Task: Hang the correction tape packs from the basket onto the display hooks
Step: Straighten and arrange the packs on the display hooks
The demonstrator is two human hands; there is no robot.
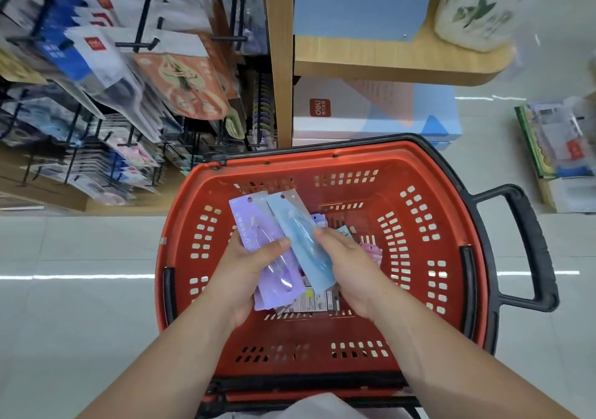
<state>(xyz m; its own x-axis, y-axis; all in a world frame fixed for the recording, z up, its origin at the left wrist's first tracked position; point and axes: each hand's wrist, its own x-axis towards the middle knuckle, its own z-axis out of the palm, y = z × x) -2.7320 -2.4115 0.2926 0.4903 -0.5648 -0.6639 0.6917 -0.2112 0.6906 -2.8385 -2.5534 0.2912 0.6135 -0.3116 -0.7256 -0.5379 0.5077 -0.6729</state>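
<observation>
Two packs are held above the red basket [322,157], which stands on the floor in front of the person. The left hand [254,267] has its grip clamped on a purple correction tape pack [254,225], thumb across the front and fingers underneath. The right hand [342,257] has its grip closed on the right edge of a blue correction tape pack [300,234], thumb on the face. The blue pack overlaps the purple one, and both point their punched tops away from the person. More stock lies in the basket below them, including a pink pack [371,250] and a pack lying barcode side up [317,301]. The display hooks [142,44] stand up and to the left, well apart from the hands and already crowded with hanging goods.

The step in hand looks like sorting and lifting out the picked packs, with hanging not yet begun. To do it well, I would separate the two packs so that each hand controls one. Each should be held low on the card, leaving the hang hole at the top free of fingers. The card should be square to the chosen hook's tip before it is slid on. The blister fronts look slick, so a pinch on the flat card edge should hold better than pressure on the bubble. A free hook, or one carrying the same pack, cannot be made out in the blurred rack, so it needs finding first. The likeliest slips are a card snagging on its neighbours or a pack dropping back into the basket.
</observation>
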